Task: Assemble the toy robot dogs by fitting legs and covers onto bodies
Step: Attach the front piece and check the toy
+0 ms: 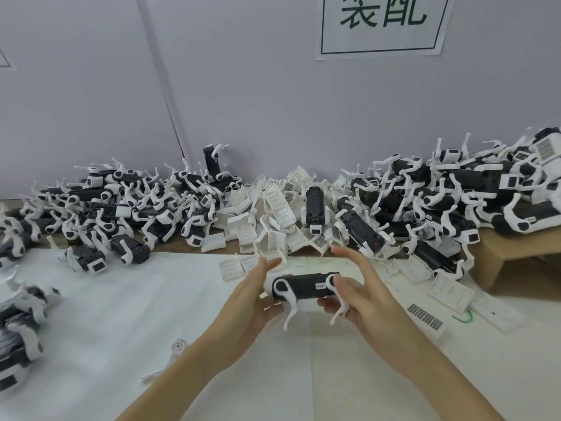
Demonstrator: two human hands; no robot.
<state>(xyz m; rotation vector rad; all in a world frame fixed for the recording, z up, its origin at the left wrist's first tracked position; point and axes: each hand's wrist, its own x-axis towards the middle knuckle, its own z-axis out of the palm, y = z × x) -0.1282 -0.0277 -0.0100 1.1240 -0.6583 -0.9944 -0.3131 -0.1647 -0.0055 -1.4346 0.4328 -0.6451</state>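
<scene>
A black toy dog body (303, 286) with white legs hanging down is held between both hands above the white table sheet (121, 329). My left hand (255, 296) grips its left end, fingers curled under and thumb up behind it. My right hand (355, 287) grips the right end, thumb against the white hip joint. Behind lies a heap of loose white covers (273, 214). Heaps of black-and-white dog bodies with legs lie at the back left (121, 208) and back right (440, 202).
A brown cardboard box (516, 256) stands at the right under the dogs. Flat white covers and a grille piece (425, 316) lie right of my hands. More dogs (21, 323) sit at the left edge. A loose white leg (176, 350) lies near my left forearm. A wall with a sign (382, 22) backs the table.
</scene>
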